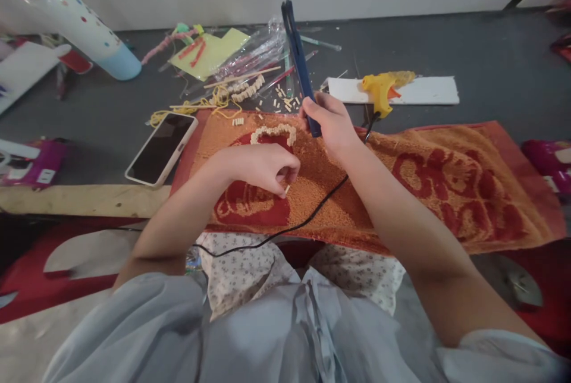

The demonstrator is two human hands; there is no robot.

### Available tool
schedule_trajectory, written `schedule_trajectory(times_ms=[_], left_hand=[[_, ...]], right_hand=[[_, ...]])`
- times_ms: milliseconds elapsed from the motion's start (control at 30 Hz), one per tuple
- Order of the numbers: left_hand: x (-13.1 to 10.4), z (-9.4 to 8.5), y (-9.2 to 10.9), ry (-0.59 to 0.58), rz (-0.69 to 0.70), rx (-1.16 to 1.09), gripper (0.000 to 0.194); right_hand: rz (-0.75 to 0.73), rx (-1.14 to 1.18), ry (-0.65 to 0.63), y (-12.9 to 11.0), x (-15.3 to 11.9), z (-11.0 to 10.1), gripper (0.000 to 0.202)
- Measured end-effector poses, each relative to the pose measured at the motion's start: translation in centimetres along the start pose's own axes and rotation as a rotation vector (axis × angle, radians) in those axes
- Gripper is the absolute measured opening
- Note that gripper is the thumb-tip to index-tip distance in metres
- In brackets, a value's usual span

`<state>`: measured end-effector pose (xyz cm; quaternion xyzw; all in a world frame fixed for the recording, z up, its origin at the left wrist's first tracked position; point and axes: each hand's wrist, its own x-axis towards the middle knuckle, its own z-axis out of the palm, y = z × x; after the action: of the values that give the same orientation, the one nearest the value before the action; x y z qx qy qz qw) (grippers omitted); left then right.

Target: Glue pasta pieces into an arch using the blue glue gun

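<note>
— Your left hand [267,168] curls over the towel [330,210], its grip pinching a small piece [286,190]. And your right?
— Your right hand [329,118] is further forward, grip clenched round the tilted blue tool [300,62]. The cord [263,240] passes under your right forearm; the pale chain [273,131] lies just beyond your left hand, the phone [161,148] left of it

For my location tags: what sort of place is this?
Probably a craft worktable, home or workshop unclear: a yellow glue gun lies on a white strip, with small pale pieces and yellow string nearby.
</note>
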<state>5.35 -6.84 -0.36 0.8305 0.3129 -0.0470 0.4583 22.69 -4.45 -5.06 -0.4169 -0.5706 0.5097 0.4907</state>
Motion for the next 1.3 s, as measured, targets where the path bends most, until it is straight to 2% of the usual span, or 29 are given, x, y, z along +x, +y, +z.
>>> schedule_trajectory(times_ms=[167,267,367,433,467,533,600,633,700,767,833,933,1067,1300], left_hand=[[0.2,0.7,0.3,0.039,0.013,-0.009,0.017],[0.1,0.9,0.7,-0.001,0.036,0.043,0.017],[-0.3,0.0,0.9,-0.039,0.035,0.075,0.014],[-1.0,-1.3,0.5,0.004,-0.001,0.019,0.012],[-1.4,-2.1,0.1,0.072,-0.033,-0.034,0.012],[-2.4,-4.0,-1.4,0.339,-0.108,-0.122,0.010],[-3.3,-5.8,-3.5,0.540,-0.162,-0.101,0.011],[-3.7,-6.6,-4.7,0.622,-0.178,-0.056,0.012],[-4.1,-7.7,-7.0,0.691,-0.207,0.052,0.012],[-4.2,-8.3,-8.7,0.691,-0.217,0.145,0.014],[-4.0,-8.5,-9.4,0.655,-0.243,0.215,0.019],[-3.5,-8.2,-9.1,0.592,-0.287,0.284,0.026],[-3.0,-7.8,-8.4,0.538,-0.292,0.358,0.024],[-2.9,-7.5,-8.9,0.504,-0.304,0.381,0.022]], right_hand=[[0.000,0.005,-0.010,0.3,0.1,0.0,0.035],[-0.010,0.026,-0.013,0.3,0.1,0.0,0.037],[-0.020,0.031,-0.017,0.1,-0.1,0.1,0.042],[-0.007,0.025,-0.006,0.0,-0.2,0.1,0.045],[0.000,0.029,0.003,0.0,-0.2,0.1,0.046],[0.008,0.048,0.018,0.0,-0.3,0.2,0.046],[0.006,0.070,0.016,0.0,-0.3,0.2,0.046],[0.006,0.075,0.010,0.0,-0.3,0.3,0.046],[0.011,0.072,-0.005,0.1,-0.4,0.3,0.046],[0.020,0.061,-0.017,0.1,-0.4,0.4,0.046],[0.021,0.060,-0.023,0.0,-0.5,0.4,0.046],[0.012,0.079,-0.023,-0.1,-0.6,0.5,0.047],[0.030,0.093,-0.019,-0.3,-0.7,0.6,0.047],[0.051,0.150,-0.024,-0.5,-0.8,0.7,0.043]])
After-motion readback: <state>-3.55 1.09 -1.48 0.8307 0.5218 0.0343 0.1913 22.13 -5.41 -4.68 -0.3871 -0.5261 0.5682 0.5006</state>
